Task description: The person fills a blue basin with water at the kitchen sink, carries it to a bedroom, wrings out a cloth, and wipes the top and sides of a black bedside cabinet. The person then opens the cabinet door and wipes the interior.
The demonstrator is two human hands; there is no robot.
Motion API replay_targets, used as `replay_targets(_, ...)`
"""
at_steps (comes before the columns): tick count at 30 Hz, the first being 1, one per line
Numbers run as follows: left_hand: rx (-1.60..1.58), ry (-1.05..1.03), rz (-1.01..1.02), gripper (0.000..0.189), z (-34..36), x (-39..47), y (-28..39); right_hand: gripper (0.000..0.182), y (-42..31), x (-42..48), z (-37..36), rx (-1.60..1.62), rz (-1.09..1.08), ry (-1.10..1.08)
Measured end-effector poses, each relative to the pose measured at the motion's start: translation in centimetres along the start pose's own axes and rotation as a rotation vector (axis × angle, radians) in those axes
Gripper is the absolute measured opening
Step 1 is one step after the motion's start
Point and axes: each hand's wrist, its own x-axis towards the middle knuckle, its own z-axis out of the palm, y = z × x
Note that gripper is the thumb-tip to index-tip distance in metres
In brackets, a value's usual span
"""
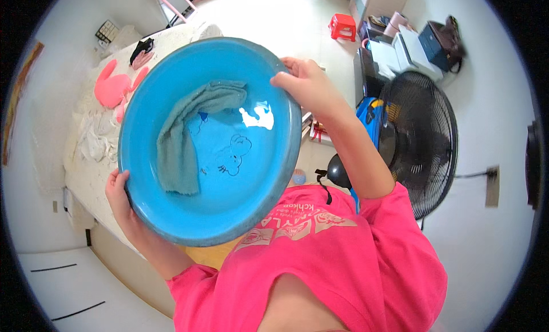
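Observation:
A round blue plastic basin (231, 216) is held up in front of my chest, with a cartoon drawing on its bottom. Inside it a grey-green towel (178, 152) lies folded in a curved strip along the left and upper side. A bright reflection shows on the basin's bottom; I cannot tell how much water it holds. My left hand (119, 192) grips the lower left of the rim. The opposite upper right rim is in my right hand (303, 79), thumb over the edge and the fingers partly hidden.
To the left is a bed (96, 177) with a pink plush toy (113, 89) and crumpled white cloth (95, 139). A black fan (422, 143) stands close by my right arm. Beyond it is a printer (407, 53). A red plastic stool (343, 26) stands on the floor ahead.

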Motion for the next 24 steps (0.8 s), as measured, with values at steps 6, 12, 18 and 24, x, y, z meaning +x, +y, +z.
replay_targets(6, -0.028, -0.001, -0.025, 0.023, 7.5, 8.4, 1.6, 0.037, 3.0, 11.9, -4.5, 0.022, 0.02, -0.013)
replay_targets(12, 0.079, -0.029, -0.084, 0.021, 11.0, 18.8, 2.2, 0.036, 5.0, 22.9, -5.6, 0.033, 0.101, -0.022)
replay_targets(18, 0.067, -0.055, -0.151, 0.021, 14.7, 28.7, 0.7, 0.032, 8.3, 33.1, -6.0, -0.012, 0.164, -0.039)
replay_targets(24, 0.135, -0.08, -0.09, 0.023, 20.6, 39.9, 1.1, 0.039, 13.2, 41.8, -6.0, -0.082, 0.183, 0.167)
